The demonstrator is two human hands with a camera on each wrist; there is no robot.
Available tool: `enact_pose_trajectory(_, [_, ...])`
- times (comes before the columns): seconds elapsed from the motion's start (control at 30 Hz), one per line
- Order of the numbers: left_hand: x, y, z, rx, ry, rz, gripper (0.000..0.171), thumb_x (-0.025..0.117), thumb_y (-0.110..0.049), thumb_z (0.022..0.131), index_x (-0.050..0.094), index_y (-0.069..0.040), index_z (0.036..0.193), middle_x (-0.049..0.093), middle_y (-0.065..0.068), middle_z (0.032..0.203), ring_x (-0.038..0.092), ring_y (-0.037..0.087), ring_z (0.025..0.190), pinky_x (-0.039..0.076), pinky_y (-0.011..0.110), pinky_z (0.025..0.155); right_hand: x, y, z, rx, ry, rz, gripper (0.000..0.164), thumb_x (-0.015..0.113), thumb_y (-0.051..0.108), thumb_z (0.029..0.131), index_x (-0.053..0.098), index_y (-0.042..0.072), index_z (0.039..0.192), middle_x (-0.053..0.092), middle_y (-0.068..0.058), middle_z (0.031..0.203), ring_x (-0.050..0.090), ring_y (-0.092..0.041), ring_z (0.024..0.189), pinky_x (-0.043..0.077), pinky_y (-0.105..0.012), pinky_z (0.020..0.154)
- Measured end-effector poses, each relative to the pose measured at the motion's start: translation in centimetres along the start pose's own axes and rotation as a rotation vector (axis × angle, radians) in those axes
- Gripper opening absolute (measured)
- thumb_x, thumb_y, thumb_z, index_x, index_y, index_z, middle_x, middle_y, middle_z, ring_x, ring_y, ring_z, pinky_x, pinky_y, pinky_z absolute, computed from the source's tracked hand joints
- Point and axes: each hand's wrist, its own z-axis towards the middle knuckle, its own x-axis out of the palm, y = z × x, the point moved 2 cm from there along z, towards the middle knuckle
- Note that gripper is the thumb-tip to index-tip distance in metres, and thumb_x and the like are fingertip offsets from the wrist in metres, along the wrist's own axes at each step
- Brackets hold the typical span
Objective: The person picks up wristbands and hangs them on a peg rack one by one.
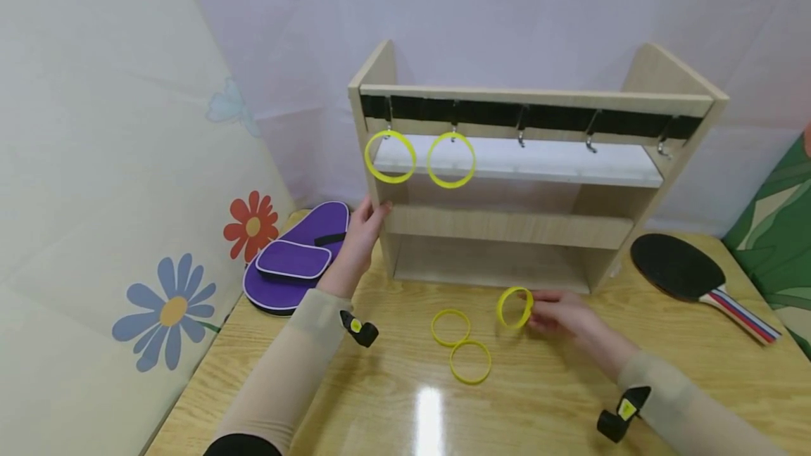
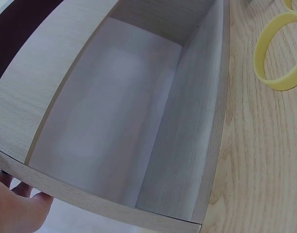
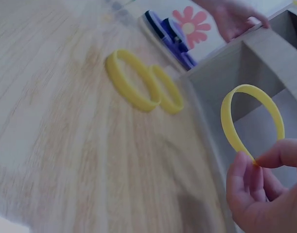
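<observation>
My right hand (image 1: 560,315) pinches a yellow silicone wristband (image 3: 227,116) between thumb and fingertips, raised a little above the table in front of the shelf. At the wooden shelf's (image 1: 633,245) left side panel, my left hand (image 1: 362,234) grips the edge, thumb in front; in the left wrist view its fingers (image 2: 22,188) show at the panel's outer side. Two more yellow wristbands hang from the two leftmost hooks, one at far left (image 1: 393,180) and one beside it (image 1: 451,186). Another two, a rear one (image 1: 434,329) and a front one (image 1: 470,382), lie touching on the table.
Several metal hooks (image 1: 522,136) line the shelf's black strip; the three on the right hold nothing. A purple paddle case (image 1: 294,259) lies left of the shelf. To the right lies a black table tennis paddle (image 1: 676,266). All stand on a wood-grain table (image 1: 538,400).
</observation>
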Motion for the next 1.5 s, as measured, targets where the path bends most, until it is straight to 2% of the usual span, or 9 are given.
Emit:
enact_pose_trajectory(0.2, [0.1, -0.1, -0.1, 0.001, -0.001, 0.005, 0.05, 0.05, -0.019, 0.098, 0.044, -0.015, 0.148, 0.049, 0.027, 0.141, 0.053, 0.015, 0.105, 0.043, 0.035, 0.095, 0.1, 1.1, -0.6, -0.014, 0.015, 0.047, 0.038, 0.05, -0.01, 0.091, 0.043, -0.022, 0.126, 0.066, -0.002, 0.082, 0.067, -0.01, 0.072, 0.057, -0.022, 0.07])
enact_pose_trajectory(0.33, [0.0, -0.2, -0.2, 0.002, -0.006, 0.014, 0.049, 0.05, -0.02, 0.098, 0.045, -0.013, 0.147, 0.05, 0.027, 0.139, 0.054, 0.015, 0.105, 0.043, 0.035, 0.095, 0.1, 2.1, -0.9, -0.043, 0.027, 0.045, 0.037, 0.049, -0.009, 0.092, 0.043, -0.02, 0.126, 0.066, -0.002, 0.084, 0.067, -0.009, 0.075, 0.057, -0.022, 0.072])
enact_pose_trajectory(0.4, [0.0, -0.2, -0.3, 0.001, -0.006, 0.015, 0.049, 0.049, -0.021, 0.099, 0.045, -0.012, 0.146, 0.05, 0.027, 0.139, 0.054, 0.013, 0.104, 0.043, 0.034, 0.095, 0.1, 2.6, -1.2, -0.057, 0.031, 0.053, 0.031, 0.049, -0.008, 0.093, 0.048, -0.016, 0.123, 0.066, -0.002, 0.084, 0.067, -0.009, 0.076, 0.057, -0.022, 0.073])
enact_pose_trajectory(0.5, [0.0, -0.2, -0.2, 0.001, -0.005, 0.011, 0.049, 0.049, -0.02, 0.099, 0.045, -0.012, 0.147, 0.05, 0.027, 0.139, 0.055, 0.012, 0.102, 0.043, 0.033, 0.093, 0.1, 3.4, -1.6, -0.076, 0.035, 0.081, 0.019, 0.05, -0.006, 0.095, 0.06, -0.003, 0.111, 0.067, -0.002, 0.085, 0.068, -0.01, 0.078, 0.057, -0.023, 0.074])
enact_pose_trajectory(0.57, [0.0, -0.1, -0.3, 0.001, -0.006, 0.007, 0.049, 0.049, -0.02, 0.099, 0.045, -0.012, 0.147, 0.05, 0.028, 0.138, 0.055, 0.012, 0.101, 0.043, 0.032, 0.092, 0.0, 4.0, -1.9, -0.088, 0.039, 0.105, 0.02, 0.049, -0.005, 0.096, 0.065, 0.007, 0.101, 0.068, -0.001, 0.085, 0.068, -0.009, 0.079, 0.057, -0.023, 0.074])
enact_pose_trajectory(0.67, [0.1, -0.1, -0.2, -0.001, -0.012, 0.005, 0.048, 0.049, -0.018, 0.099, 0.045, -0.012, 0.147, 0.051, 0.026, 0.137, 0.055, 0.011, 0.1, 0.044, 0.032, 0.092, 0.0, 4.8, -2.3, -0.114, 0.053, 0.142, 0.027, 0.048, -0.004, 0.097, 0.068, 0.014, 0.093, 0.069, 0.0, 0.086, 0.069, -0.01, 0.08, 0.057, -0.023, 0.075])
enact_pose_trajectory(1.1, [0.2, -0.4, -0.1, -0.008, -0.021, 0.003, 0.049, 0.049, -0.019, 0.099, 0.046, -0.012, 0.147, 0.052, 0.021, 0.136, 0.053, 0.012, 0.103, 0.043, 0.032, 0.094, 0.9, 8.6, -3.3, -0.229, 0.148, 0.254, 0.031, 0.044, -0.008, 0.098, 0.07, 0.009, 0.097, 0.07, -0.003, 0.091, 0.068, -0.013, 0.085, 0.056, -0.024, 0.08])
enact_pose_trajectory(1.37, [0.1, -0.2, -0.1, 0.001, -0.007, 0.007, 0.049, 0.048, -0.02, 0.099, 0.044, -0.013, 0.148, 0.051, 0.022, 0.138, 0.053, 0.015, 0.107, 0.042, 0.035, 0.097, 1.8, 11.0, -4.1, -0.306, 0.199, 0.264, 0.027, 0.046, -0.005, 0.099, 0.07, 0.007, 0.102, 0.07, -0.003, 0.097, 0.068, -0.014, 0.088, 0.055, -0.025, 0.081])
enact_pose_trajectory(1.5, [0.1, -0.2, -0.2, 0.001, -0.003, 0.0, 0.049, 0.048, -0.02, 0.1, 0.044, -0.015, 0.148, 0.049, 0.024, 0.141, 0.051, 0.019, 0.11, 0.041, 0.04, 0.099, 2.3, 12.3, -4.7, -0.323, 0.174, 0.23, 0.022, 0.051, -0.001, 0.1, 0.07, 0.009, 0.103, 0.07, -0.002, 0.098, 0.067, -0.013, 0.089, 0.055, -0.025, 0.082])
